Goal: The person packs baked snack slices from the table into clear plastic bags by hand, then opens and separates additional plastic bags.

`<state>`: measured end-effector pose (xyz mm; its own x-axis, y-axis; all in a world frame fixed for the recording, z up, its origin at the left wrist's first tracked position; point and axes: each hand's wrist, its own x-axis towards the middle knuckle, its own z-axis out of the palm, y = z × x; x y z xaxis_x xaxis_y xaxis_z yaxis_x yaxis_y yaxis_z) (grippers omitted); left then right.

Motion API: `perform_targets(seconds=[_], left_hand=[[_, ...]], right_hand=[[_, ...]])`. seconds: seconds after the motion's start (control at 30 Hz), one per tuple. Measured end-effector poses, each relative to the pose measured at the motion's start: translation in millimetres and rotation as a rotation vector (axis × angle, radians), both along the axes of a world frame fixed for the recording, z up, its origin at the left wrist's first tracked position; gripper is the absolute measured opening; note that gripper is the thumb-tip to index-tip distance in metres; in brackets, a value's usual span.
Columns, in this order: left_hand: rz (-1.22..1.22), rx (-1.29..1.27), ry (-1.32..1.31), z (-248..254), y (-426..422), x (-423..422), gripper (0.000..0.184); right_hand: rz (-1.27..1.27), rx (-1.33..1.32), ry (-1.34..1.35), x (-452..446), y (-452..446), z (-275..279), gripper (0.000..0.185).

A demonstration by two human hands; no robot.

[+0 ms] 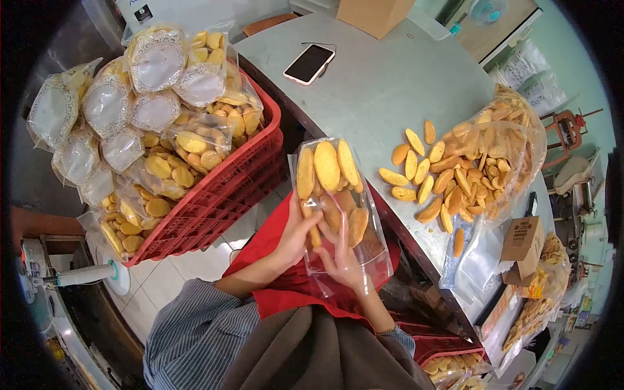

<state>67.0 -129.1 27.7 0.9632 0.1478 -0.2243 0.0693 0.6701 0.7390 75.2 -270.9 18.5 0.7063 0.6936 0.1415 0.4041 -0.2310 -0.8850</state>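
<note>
Over the red cloth (276,304), a clear plastic bag (372,246) of oval yellow-brown biscuits (327,166). Left hand (294,239) curled round its left edge; right hand (344,265) half-open, behind or inside lower film, grip unclear.

Right hand (342,261) partly blurred behind clear bag (365,250). Cardboard box (372,16) cut off by top edge; lower red crate (455,347) by bottom edge. Print on small carton (522,237) too small to read.
</note>
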Motion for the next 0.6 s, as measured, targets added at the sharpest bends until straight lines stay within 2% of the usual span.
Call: perform_targets(seconds=[0.03,0.17,0.27,0.37,0.47,0.57,0.6], left_hand=[[0.036,0.015,0.009,-2,-4,0,0.074],[0.046,-0.002,0.032,4,-6,-1,0.071],[0.057,-0.012,0.027,-3,-3,-2,0.067],[0.051,-0.076,0.028,-4,0,0,0.069],[0.101,-0.109,0.028,-5,-4,0,0.068],[0.161,-0.147,0.001,-5,-13,-2,0.069],[0.174,-0.142,-0.009,-8,-17,-3,0.069]], right_hand=[[-0.030,0.020,0.064,-2,-1,-8,0.086],[-0.146,0.092,0.255,-6,8,-3,0.085],[-0.184,-0.030,-0.077,-5,15,1,0.091],[-0.239,0.071,0.099,-9,19,-4,0.079],[-0.206,-0.090,-0.197,-10,7,5,0.069],[-0.509,-0.223,-0.361,-25,-28,-27,0.064],[-0.601,-0.293,-0.435,-22,-27,-21,0.063]])
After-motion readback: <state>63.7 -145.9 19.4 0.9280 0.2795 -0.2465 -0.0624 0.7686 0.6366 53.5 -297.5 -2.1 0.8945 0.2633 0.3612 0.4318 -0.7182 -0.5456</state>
